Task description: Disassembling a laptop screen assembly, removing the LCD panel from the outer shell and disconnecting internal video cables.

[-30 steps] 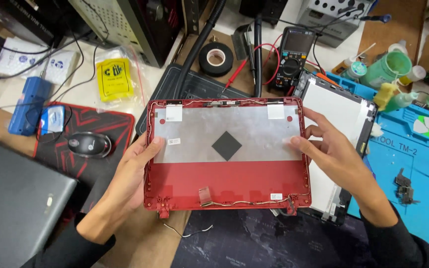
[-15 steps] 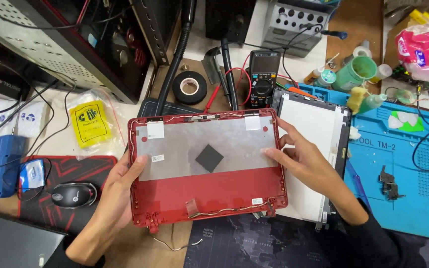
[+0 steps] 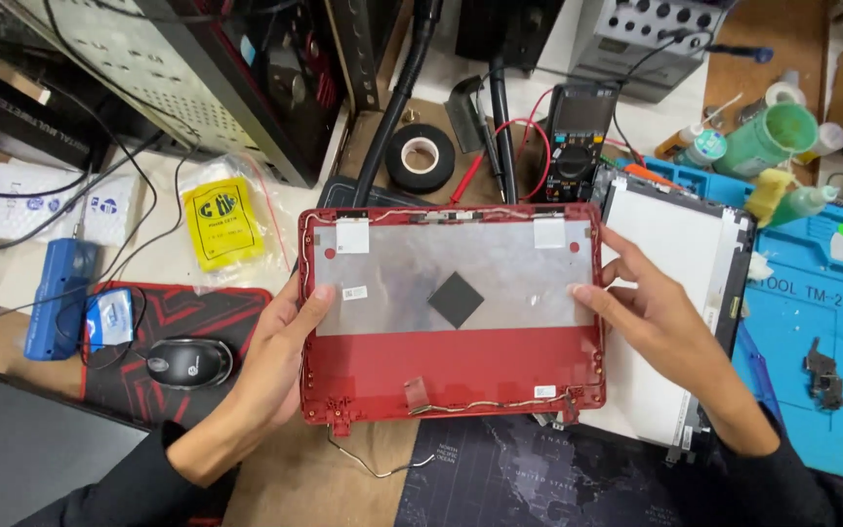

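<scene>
Cluttered with cables, tools and computer parts, the surface (image 3: 275,488) carries a red laptop lid shell (image 3: 451,312) lying inner side up at its middle. On the shell's left edge the left hand (image 3: 280,366) grips with its thumb laid over the rim onto the silver foil sheet (image 3: 441,283), the other fingers (image 3: 290,303) curled round the edge beneath. On the right edge the right hand (image 3: 651,327) holds the shell likewise, its fingers (image 3: 597,293) spread, thumb tip on the foil and the rest wrapped at the rim. A black diamond-shaped pad (image 3: 456,300) sits on the foil between the two hands, and thin wires (image 3: 480,403) run along the shell's lower red strip. Just right of the shell, partly under the right hand, lies a bare display panel (image 3: 675,244). Left of the left hand a black mouse (image 3: 187,361) rests on a red and black mat (image 3: 187,312). Beyond the shell's far edge stand a roll of black tape (image 3: 420,156) and a multimeter (image 3: 578,137); a blue work mat (image 3: 822,322) lies at the right.
</scene>
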